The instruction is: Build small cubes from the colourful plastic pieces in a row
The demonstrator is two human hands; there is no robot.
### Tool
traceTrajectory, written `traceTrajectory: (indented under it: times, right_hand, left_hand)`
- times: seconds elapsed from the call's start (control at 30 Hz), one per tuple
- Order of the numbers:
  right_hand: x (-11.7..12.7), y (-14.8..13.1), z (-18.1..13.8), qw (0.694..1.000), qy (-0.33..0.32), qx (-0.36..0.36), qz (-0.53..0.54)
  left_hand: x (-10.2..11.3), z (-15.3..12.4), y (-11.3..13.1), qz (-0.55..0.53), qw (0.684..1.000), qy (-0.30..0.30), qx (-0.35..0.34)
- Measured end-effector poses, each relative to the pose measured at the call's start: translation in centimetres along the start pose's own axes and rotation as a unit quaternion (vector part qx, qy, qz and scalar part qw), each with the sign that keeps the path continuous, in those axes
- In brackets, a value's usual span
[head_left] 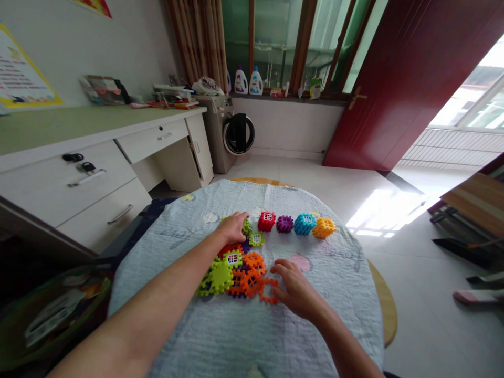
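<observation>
My left hand point(232, 227) reaches across the round table and closes over a green block cube point(247, 227) at the left end of a row. That row holds a red cube point(266, 221), a purple cube point(284, 223), a blue cube point(304, 224) and an orange cube point(323, 228). My right hand point(296, 289) lies palm down with fingers spread, its fingertips touching an orange toothed tile point(269, 291). A pile of flat interlocking tiles point(234, 271) in green, orange, red and purple lies between my hands. A small green window tile point(256, 239) sits just past the pile.
A pale blue quilted cloth point(220, 336) covers the table. A white desk with drawers point(98, 168) stands at the left, a washing machine point(228, 134) beyond it. A red door point(401, 84) is open at the right. A wooden bench point(472, 202) stands at far right.
</observation>
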State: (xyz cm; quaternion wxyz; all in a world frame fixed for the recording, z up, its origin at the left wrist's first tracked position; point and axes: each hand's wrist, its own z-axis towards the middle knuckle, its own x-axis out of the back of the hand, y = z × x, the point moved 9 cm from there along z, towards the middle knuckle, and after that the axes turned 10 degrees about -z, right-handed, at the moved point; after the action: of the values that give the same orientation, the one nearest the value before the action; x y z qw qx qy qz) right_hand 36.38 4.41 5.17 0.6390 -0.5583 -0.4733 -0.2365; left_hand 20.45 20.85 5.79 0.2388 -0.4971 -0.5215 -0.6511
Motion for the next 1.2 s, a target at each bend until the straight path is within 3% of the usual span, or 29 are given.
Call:
traceTrajectory:
  times: [0.13, 0.2, 0.27, 0.33, 0.43, 0.5, 0.67, 0.83, 0.93, 1.07, 1.2]
  right_hand:
    - [0.4, -0.2, -0.1, 1.0, 0.007, 0.002, -0.004]
    - [0.3, -0.5, 0.0, 1.0, 0.012, 0.007, -0.002]
    - [-0.1, -0.6, 0.1, 1.0, 0.021, 0.013, 0.005]
    - [-0.7, -0.7, 0.3, 0.999, 0.028, 0.02, 0.019]
    - [-1.5, -0.8, 0.3, 0.998, 0.033, 0.021, 0.048]
    - [-1.6, -1.0, 0.3, 0.997, 0.036, 0.023, 0.057]
    - [-1.6, -2.7, 0.3, 0.997, 0.036, 0.055, 0.032]
    - [-2.3, -2.8, 0.6, 0.999, 0.033, 0.018, 0.003]
    - [-2.3, -1.9, 0.6, 0.998, 0.049, -0.029, -0.007]
    - [-2.7, -1.1, 0.8, 0.996, 0.069, -0.05, 0.02]
    - [-3.3, -1.8, 1.4, 0.994, 0.077, -0.003, 0.079]
  left_hand:
    - [1.4, -3.5, 0.6, -0.206, 0.979, -0.005, -0.009]
    - [1.5, -5.4, 1.7, -0.311, 0.949, -0.049, -0.012]
    - [1.4, -7.0, 3.3, -0.344, 0.934, -0.098, -0.026]
    - [1.4, -8.2, 4.6, -0.317, 0.94, -0.12, -0.042]
    - [2.7, -9.1, 4.6, -0.244, 0.967, -0.059, -0.049]
    - [3.6, -9.7, 3.4, -0.21, 0.977, -0.01, -0.029]
    - [3.9, -11.8, -1.6, -0.168, 0.983, 0.048, 0.058]
    - [3.8, -14.4, -4.7, -0.165, 0.97, 0.173, 0.053]
    - [2.2, -15.8, -5.6, -0.147, 0.974, 0.163, 0.054]
    - [-0.8, -16.9, -4.2, -0.143, 0.984, 0.1, 0.018]
    - [-2.2, -16.7, -0.6, -0.156, 0.982, 0.103, -0.035]
